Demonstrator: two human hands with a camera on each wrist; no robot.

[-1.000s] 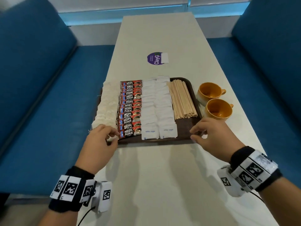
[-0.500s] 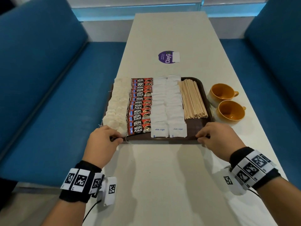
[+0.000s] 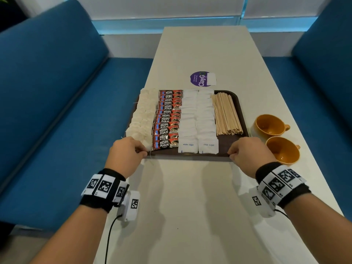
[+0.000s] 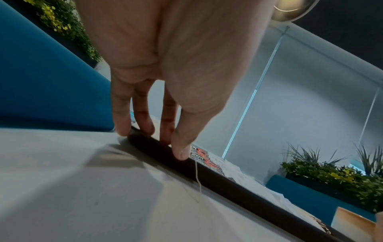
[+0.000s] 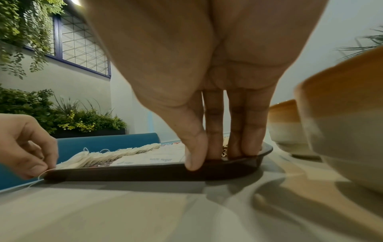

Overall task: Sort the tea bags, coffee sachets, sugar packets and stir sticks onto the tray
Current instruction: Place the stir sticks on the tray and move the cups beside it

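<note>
Both hands — the left hand [image 3: 124, 153] and the right hand [image 3: 247, 152] — are pinching the near rim of the dark brown plastic tray [image 3: 190, 157] on the white worktop [image 3: 190, 206], probably steadying it — the sorted rows are lying inside.

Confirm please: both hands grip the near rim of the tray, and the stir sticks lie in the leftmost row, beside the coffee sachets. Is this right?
Not quite. The stir sticks lie in the rightmost row, beside the sugar packets; the head view shows it. The rest holds: the left hand and the right hand both grip the near rim of the tray.
</note>
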